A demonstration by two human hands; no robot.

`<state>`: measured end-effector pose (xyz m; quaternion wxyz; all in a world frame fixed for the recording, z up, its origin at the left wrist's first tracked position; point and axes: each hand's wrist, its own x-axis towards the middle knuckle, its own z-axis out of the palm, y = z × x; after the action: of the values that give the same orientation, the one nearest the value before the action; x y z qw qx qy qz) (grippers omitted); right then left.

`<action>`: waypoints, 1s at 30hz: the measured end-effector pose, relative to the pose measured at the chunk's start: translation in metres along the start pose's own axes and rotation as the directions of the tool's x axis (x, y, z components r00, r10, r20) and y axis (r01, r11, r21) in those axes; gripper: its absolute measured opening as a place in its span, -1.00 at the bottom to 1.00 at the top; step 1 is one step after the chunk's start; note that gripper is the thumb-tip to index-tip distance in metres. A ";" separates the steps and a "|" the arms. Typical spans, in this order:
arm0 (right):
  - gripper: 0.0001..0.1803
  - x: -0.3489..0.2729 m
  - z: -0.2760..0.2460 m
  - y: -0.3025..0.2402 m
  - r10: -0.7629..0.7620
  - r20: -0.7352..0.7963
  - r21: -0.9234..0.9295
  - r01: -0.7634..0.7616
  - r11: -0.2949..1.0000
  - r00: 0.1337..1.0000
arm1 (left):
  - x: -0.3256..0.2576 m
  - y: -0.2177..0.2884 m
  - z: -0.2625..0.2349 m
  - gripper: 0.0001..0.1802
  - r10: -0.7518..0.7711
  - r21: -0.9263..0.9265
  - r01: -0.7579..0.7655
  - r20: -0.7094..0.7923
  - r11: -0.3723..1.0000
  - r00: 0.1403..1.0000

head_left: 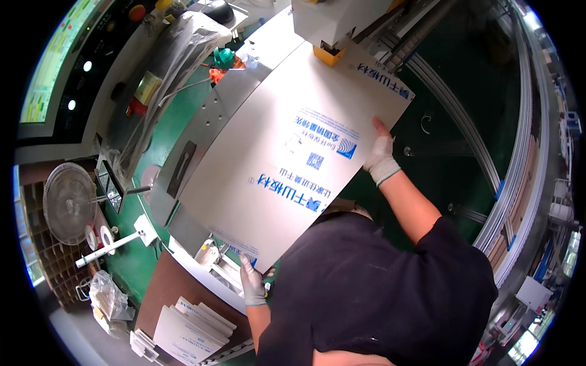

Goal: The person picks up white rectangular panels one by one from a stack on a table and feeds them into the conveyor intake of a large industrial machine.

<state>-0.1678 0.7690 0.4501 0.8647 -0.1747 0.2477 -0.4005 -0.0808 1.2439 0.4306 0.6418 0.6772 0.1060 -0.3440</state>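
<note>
A large white board with blue print lies slanted across the grey metal machine table. Its far end reaches under a machine head with a yellow guard. My left hand, in a pale glove, grips the board's near corner, thumb on top and fingers mostly hidden beneath. On the board's right edge, farther up, my gloved right hand has its thumb on the top face; its other fingers go out of sight under the board.
Smaller white printed boards are stacked on a brown surface at lower left. Left of the table are a plastic-covered machine part, a round fan and a control panel. Metal rails run along the right.
</note>
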 end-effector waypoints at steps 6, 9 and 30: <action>-0.42 0.025 -0.004 -0.039 0.006 0.095 -0.025 -0.003 1.000 0.995 | 0.017 0.061 -0.022 -0.37 0.284 0.778 -0.288 0.147 0.558 0.948; -0.36 0.031 0.006 -0.054 -0.002 0.178 0.026 -0.003 1.000 0.984 | 0.020 0.148 0.034 -0.66 0.584 0.854 -0.393 0.135 0.342 0.801; -0.23 0.008 -0.032 0.109 0.148 0.087 0.024 -0.151 0.988 0.985 | 0.263 0.186 0.122 -0.20 0.605 0.597 -0.644 0.755 -0.478 0.251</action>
<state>-0.1156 0.8267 0.3666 0.9046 -0.1593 0.2173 -0.3303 0.1825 1.0219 0.4284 0.1309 0.7927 -0.5783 0.1418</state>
